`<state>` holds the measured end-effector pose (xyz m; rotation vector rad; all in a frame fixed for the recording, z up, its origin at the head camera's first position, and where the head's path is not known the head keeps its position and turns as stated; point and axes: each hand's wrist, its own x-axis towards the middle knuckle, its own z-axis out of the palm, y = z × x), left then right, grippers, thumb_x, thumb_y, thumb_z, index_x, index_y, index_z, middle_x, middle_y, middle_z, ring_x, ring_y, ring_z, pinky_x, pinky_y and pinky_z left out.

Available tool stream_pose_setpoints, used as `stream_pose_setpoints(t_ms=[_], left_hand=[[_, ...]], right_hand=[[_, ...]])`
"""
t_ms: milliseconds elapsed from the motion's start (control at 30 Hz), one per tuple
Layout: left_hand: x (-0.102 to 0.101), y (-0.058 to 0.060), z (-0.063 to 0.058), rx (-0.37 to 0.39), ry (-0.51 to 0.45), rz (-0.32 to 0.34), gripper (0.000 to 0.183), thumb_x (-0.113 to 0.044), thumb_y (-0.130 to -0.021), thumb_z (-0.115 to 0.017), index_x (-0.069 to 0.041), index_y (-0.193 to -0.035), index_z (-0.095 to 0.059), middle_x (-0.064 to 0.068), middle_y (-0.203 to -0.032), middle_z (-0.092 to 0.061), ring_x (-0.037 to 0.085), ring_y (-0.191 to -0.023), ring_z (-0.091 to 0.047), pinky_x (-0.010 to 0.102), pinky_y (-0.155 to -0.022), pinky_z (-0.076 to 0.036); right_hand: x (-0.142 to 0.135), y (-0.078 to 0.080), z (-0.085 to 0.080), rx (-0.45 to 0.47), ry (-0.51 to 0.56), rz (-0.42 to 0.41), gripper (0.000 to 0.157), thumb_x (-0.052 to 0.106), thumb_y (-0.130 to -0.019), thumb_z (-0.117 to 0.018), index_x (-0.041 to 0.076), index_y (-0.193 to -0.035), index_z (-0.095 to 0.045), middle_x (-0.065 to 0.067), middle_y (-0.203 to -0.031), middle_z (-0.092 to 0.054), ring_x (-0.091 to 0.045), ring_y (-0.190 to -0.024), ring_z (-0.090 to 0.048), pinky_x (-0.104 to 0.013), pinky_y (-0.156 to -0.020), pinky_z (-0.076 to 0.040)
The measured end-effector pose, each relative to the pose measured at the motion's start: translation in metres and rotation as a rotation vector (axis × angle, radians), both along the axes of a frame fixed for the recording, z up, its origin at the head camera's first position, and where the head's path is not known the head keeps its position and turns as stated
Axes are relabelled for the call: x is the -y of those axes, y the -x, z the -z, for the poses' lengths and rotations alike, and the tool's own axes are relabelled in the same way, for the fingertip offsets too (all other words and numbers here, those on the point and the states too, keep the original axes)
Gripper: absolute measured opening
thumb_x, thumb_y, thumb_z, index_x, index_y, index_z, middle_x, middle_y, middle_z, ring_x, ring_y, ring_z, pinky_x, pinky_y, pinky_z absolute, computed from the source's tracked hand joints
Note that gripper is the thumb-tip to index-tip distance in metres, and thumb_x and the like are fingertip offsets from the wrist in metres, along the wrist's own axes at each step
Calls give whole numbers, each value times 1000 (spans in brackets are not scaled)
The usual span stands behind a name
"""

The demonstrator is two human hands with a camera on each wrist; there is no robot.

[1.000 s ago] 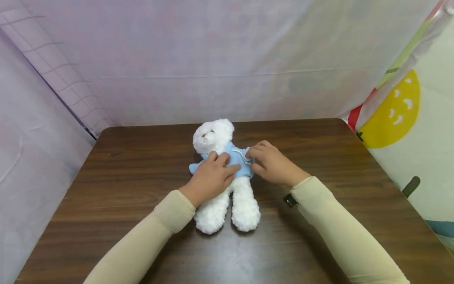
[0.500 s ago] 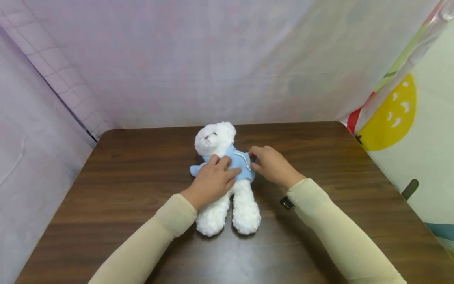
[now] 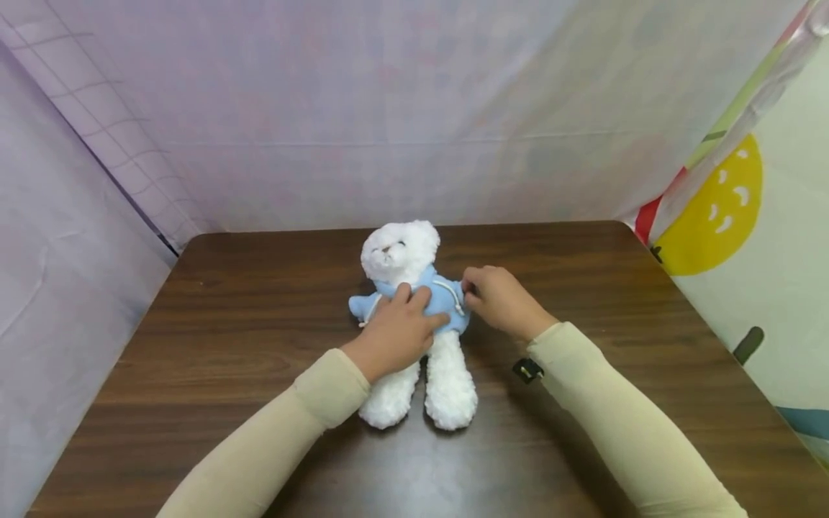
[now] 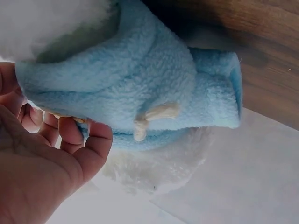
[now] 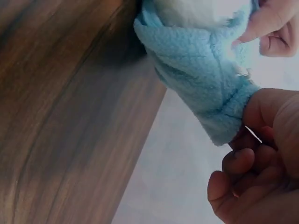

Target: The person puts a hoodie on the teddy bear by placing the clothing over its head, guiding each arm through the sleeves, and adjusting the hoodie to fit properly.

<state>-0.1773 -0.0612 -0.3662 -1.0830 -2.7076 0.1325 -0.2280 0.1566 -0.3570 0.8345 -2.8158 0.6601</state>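
A white plush teddy bear point(image 3: 451, 381) in a light blue hoodie point(image 3: 447, 316) lies on its back, head toward the table's far edge. My left hand point(image 3: 398, 331) lies over the bear's middle; its bent fingers grip the hoodie front point(image 4: 117, 79), as the left wrist view shows. With thumb and fingers, my right hand point(image 3: 501, 298) pinches the cuff of the sleeve point(image 5: 222, 123) on the right. A white drawstring point(image 3: 449, 290) crosses the hoodie beside that hand. The bear's other sleeve point(image 3: 359, 307) sticks out to the left. My left forearm partly covers one leg.
The brown wooden table point(image 3: 227, 345) extends around the bear on all sides. Pale cloth point(image 3: 388, 108) hangs behind it and at the left. A printed sheet point(image 3: 790, 288) with a yellow shape hangs at the right. A small black device point(image 3: 527, 370) sits under my right wrist.
The bear's head and body have shifted a little to the right, and its head leans less. My right hand has gone from over the drawstring to the sleeve's end. My left hand stays on the hoodie.
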Motion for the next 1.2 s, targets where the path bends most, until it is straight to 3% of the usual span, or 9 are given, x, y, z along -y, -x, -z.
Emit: stream_pose_setpoints(t_ms=[467,800,900,1100,1200], left_hand=[[-1,0,-3,37,-30,10,36,-26,-99,-56,-34,-134,-63,7,-115,-48,24,-88,-39,36,-60,-44],[3,2,-1,-6,-107,56,22,-23,-97,-60,-25,-116,-72,7,-109,-50,24,-84,-40,32,-56,-43],[5,2,0,-20,-127,69,21,-22,-97,-60,-24,-113,-73,8,-108,-50,24,-83,-40,33,-56,-43],[7,2,5,-39,-179,84,23,-20,-97,-60,-26,-114,-73,7,-106,-50,24,-83,-40,33,-56,-42],[6,2,6,-45,-195,95,24,-18,-96,-61,-26,-114,-74,7,-105,-50,23,-83,-40,33,-56,-41]], right_hand=[[-9,7,-11,77,16,-47,12,1,-92,-58,10,-88,-63,-1,-76,-60,-15,-64,-52,-32,-59,-46],[-11,9,-8,166,45,-62,13,2,-95,-60,8,-101,-70,-2,-84,-65,-16,-69,-56,-34,-62,-48],[-11,8,-4,74,-2,-83,15,3,-94,-65,7,-105,-74,-3,-89,-70,-17,-75,-58,-35,-67,-49],[-13,6,4,-231,-98,-167,14,2,-89,-70,14,-81,-69,2,-83,-68,-21,-73,-53,-36,-64,-43],[-14,3,5,-349,-157,-160,10,7,-87,-75,15,-84,-69,1,-92,-70,-23,-78,-57,-39,-64,-41]])
